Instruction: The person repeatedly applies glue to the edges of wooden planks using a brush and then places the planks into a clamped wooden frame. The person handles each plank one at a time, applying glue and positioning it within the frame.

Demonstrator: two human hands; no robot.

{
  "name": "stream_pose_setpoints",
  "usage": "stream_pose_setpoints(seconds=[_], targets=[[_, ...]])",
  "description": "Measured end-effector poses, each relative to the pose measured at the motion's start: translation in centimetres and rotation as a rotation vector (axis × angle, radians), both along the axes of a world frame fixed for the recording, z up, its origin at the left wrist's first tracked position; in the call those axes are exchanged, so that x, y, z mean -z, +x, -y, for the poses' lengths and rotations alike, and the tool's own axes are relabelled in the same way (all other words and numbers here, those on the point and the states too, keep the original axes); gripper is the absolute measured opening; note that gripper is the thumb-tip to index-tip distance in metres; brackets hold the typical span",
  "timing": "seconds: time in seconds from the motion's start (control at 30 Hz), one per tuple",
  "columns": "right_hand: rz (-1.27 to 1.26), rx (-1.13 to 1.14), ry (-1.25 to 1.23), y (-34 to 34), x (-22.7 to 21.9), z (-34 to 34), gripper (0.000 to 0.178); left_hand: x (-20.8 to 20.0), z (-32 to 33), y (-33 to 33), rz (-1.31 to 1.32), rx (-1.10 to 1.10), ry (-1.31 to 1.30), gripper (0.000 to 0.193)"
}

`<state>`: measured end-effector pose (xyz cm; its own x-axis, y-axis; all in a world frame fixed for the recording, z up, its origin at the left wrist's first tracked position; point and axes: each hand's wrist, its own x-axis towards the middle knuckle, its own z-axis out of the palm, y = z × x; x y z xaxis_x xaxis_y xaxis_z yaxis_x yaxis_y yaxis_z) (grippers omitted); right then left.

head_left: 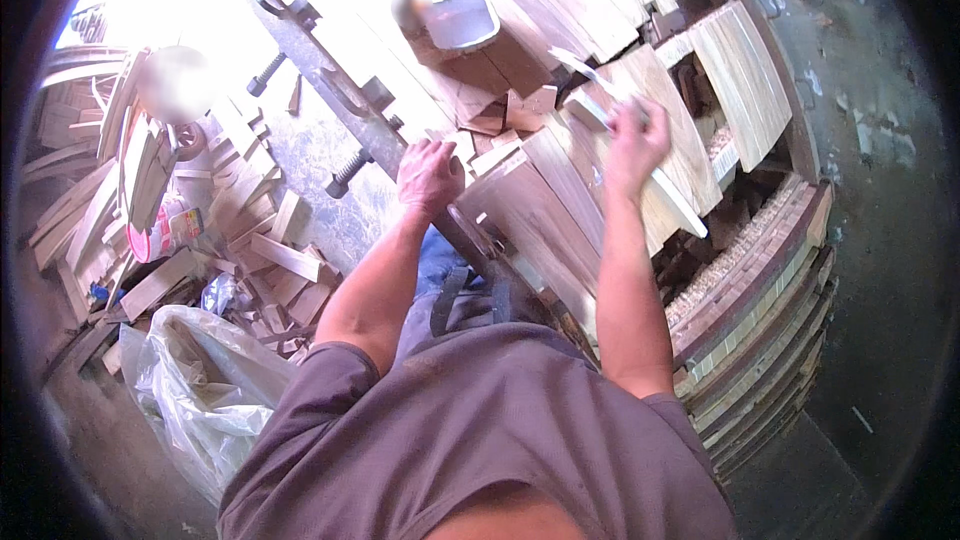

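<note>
1 white stick (577,64) pinched in R hand (638,138) over boards (662,82), L hand (430,177) curled by metal bar (343,98), can't tell if gripping; prob. best: light, even strokes w/ wrist steady, tip low.

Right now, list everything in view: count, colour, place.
white tub: one, white, on boards, upper centre
wooden boards: many, pale to brown, centre and upper right
metal bar: one, dark grey, diagonal, left of boards
white slim tool: one, white, in right fingertips
wood offcuts: many, tan, heaped left
bucket: one, pinkish, among offcuts
plastic bag: one, clear, lower left
shirt: one, dark mauve, lower centre
left hand: one, bare, at bar
right hand: one, bare, over boards
</note>
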<state>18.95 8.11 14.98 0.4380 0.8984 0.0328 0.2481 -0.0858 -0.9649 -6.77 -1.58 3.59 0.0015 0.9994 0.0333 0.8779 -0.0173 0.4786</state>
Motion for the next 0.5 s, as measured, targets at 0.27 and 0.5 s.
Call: stream_pose_setpoints(seconds=[0.27, 0.5], targets=[[0.187, -0.367, -0.145, -9.0, 1.0, -7.3, 0.061, -0.1, -0.6, 0.6, 0.130, -0.076, 0.037, 0.023], [0.111, 0.391, -0.138, 11.5, 4.5, 4.8, 0.035, 0.3, -7.2, 4.6, 0.586, -0.177, -0.298, 0.044]])
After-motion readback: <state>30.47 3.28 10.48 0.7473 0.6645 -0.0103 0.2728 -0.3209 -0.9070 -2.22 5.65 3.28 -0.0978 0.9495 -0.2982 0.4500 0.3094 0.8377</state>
